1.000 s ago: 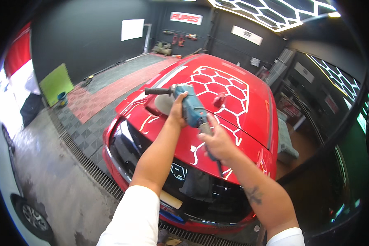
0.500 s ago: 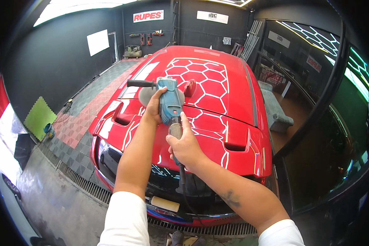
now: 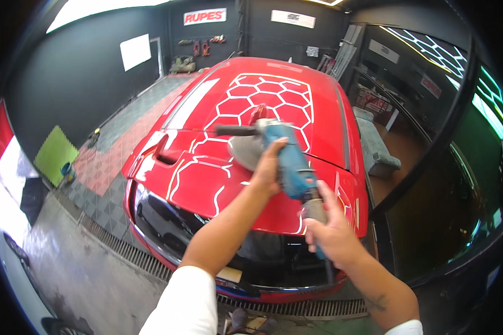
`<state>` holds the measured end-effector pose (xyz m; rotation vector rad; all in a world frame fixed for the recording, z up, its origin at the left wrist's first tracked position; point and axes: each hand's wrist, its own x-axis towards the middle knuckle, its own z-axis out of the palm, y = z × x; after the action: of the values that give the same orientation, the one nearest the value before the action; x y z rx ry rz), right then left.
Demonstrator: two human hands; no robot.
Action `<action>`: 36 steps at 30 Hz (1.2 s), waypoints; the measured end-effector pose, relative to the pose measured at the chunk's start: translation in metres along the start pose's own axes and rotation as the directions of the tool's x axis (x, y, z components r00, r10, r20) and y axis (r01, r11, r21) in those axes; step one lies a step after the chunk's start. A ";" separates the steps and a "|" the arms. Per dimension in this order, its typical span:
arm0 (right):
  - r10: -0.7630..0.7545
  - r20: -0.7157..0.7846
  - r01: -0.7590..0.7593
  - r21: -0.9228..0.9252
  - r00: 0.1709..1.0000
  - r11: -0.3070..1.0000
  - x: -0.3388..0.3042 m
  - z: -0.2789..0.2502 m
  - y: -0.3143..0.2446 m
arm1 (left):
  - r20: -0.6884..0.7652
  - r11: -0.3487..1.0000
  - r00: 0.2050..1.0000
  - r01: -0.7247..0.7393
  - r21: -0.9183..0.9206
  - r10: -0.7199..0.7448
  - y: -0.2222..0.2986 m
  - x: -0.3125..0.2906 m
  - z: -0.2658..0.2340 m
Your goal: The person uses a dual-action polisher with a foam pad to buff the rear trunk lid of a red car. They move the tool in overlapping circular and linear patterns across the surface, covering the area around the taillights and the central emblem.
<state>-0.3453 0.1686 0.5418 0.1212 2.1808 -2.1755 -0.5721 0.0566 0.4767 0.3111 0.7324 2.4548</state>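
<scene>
With both hands I hold a blue corded polisher (image 3: pixel 290 162) over the rear of a red car (image 3: pixel 325 106). My left hand (image 3: pixel 267 170) is closed around the front of its body, close to the head. Around the rear grip my right hand (image 3: pixel 338 234) is closed. A black side handle (image 3: pixel 235 130) sticks out to the left. The pale round pad (image 3: pixel 245 151) sits tilted under the head, above the glossy spoiler (image 3: pixel 201 187); whether it touches the paint I cannot tell. Just beyond the tool is a red roof fin (image 3: pixel 258 113).
A power cord (image 3: pixel 328 273) hangs from the tool past the rear window (image 3: pixel 257 254). A glass partition with a dark frame (image 3: pixel 425 162) and a grey-green sofa (image 3: pixel 377 145) stand on the right. On the left are a green foam mat (image 3: pixel 56 155) and a floor drain grate (image 3: pixel 128 251).
Both hands have carried the polisher to the right and slightly lower, turning it so its rear end points further right. The pad now lies over the middle of the spoiler.
</scene>
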 end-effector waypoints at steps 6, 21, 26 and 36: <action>-0.030 -0.216 0.017 -0.064 0.976 0.998 -0.036 -0.048 0.004 | 0.181 0.953 0.950 0.277 -0.119 -0.254 -0.092 0.049 0.048; 0.023 0.256 -0.048 0.089 0.966 0.995 -0.002 0.033 -0.022 | -0.265 0.978 0.942 -0.193 0.073 0.206 0.049 -0.073 -0.010; 0.002 0.326 -0.058 0.161 0.946 0.985 0.045 0.101 -0.021 | -0.201 0.965 0.945 -0.242 0.099 0.258 0.133 -0.093 -0.056; 0.069 0.173 -0.062 -0.045 0.982 0.997 -0.113 0.072 0.011 | -0.143 0.999 0.990 0.006 -0.039 -0.011 0.002 -0.157 -0.004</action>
<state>-0.2325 0.0955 0.5416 0.0002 2.0912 -2.0239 -0.4455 -0.0364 0.4651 0.1180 0.7436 2.4989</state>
